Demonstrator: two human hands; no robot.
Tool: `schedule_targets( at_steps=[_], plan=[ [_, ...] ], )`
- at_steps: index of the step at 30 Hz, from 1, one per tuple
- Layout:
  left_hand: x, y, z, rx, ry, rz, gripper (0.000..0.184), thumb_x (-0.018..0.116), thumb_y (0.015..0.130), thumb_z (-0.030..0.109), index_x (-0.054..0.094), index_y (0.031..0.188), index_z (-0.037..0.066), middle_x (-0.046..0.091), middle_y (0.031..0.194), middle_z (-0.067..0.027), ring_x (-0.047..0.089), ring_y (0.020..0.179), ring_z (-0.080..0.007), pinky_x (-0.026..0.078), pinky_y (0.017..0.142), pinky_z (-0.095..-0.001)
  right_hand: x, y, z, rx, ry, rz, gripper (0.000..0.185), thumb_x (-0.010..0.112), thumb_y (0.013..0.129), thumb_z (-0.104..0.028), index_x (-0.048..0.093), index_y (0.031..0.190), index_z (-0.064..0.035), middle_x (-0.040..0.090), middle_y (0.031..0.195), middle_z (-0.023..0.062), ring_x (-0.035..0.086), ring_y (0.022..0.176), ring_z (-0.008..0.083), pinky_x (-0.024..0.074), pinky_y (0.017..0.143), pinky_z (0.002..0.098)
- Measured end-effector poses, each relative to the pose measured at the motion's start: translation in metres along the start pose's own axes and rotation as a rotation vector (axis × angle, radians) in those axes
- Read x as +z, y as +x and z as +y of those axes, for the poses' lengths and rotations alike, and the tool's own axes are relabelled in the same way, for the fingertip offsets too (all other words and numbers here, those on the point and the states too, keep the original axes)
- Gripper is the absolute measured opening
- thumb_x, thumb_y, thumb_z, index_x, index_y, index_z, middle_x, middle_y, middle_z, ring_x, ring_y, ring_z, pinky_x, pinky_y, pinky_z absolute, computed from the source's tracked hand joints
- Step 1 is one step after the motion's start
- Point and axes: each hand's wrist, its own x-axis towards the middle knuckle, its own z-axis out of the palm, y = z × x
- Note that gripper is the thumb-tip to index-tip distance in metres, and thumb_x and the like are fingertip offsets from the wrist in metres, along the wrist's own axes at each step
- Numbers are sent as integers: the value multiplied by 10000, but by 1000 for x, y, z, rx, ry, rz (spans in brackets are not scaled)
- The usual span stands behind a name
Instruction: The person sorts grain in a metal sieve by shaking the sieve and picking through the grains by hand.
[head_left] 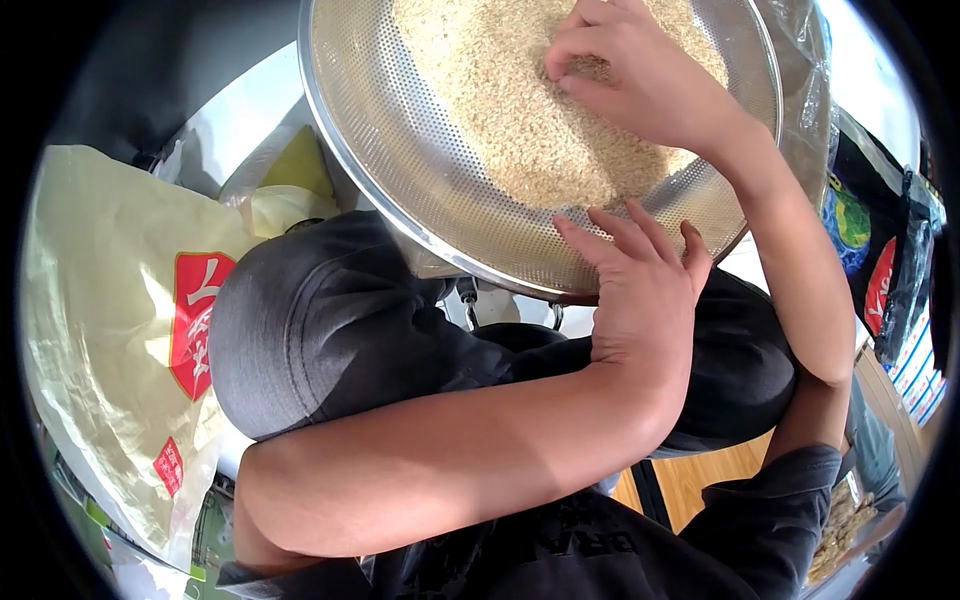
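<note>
A wide perforated metal colander [425, 185] holds a heap of pale tan grain [500, 110], which looks like rice. Over the near rim rests my left hand [645, 275], its fingers spread and reaching onto the inner wall, just short of the grain. My right hand [630, 75] is above the heap on the right side. Its thumb and fingers are curled together close to the grain's surface; whatever is between the fingertips is too small to make out. The colander's far edge lies outside the view.
My knees, in dark trousers [330, 320], are below the colander. To the left stands a large cream plastic bag [120, 270] with red labels. Clear plastic film [805, 80] lies by the right rim, near a dark printed package [865, 230]. Wooden floor [710, 475] shows below.
</note>
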Motion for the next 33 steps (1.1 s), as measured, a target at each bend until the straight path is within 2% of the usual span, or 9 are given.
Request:
schedule_targets(
  at_steps=[3, 6, 16, 17, 33],
  plan=[
    [-2, 0, -1, 13, 8, -2, 598, 573, 977, 227, 401, 1549, 193, 556, 1482, -180, 600, 1276, -406, 472, 1012, -672, 33, 5, -7, 116, 117, 275, 449, 616, 1015, -175, 499, 1434, -62, 533, 1427, 113, 523, 1310, 212, 420, 1129, 372],
    [-1, 0, -2, 12, 12, -8, 609, 584, 972, 236, 403, 1551, 193, 554, 1485, -181, 601, 1276, -404, 474, 1012, -671, 60, 12, -7, 116, 215, 499, 382, 627, 977, -150, 547, 1340, -61, 557, 1334, 118, 539, 1254, 229, 420, 1096, 382],
    [-1, 1, 0, 6, -2, -7, 606, 575, 973, 222, 394, 1550, 195, 549, 1493, -169, 605, 1270, -396, 487, 1011, -649, 87, 17, 2, 103, 276, 679, 180, 666, 851, -67, 708, 1025, -59, 637, 1024, 137, 594, 1064, 286, 422, 985, 416],
    [-1, 1, 0, 1, -6, -8, 607, 574, 973, 219, 390, 1551, 195, 550, 1492, -166, 604, 1270, -395, 489, 1011, -644, 87, 17, 2, 68, 298, 747, 109, 653, 807, -56, 711, 899, -59, 615, 916, 132, 585, 994, 304, 406, 946, 422],
    [-1, 1, -1, 11, 4, 0, 594, 575, 973, 218, 404, 1542, 192, 560, 1477, -176, 605, 1269, -397, 492, 1007, -645, 84, 14, 1, 52, 270, 737, 108, 649, 841, -63, 702, 935, -60, 624, 938, 126, 589, 986, 297, 422, 929, 417]
  ],
)
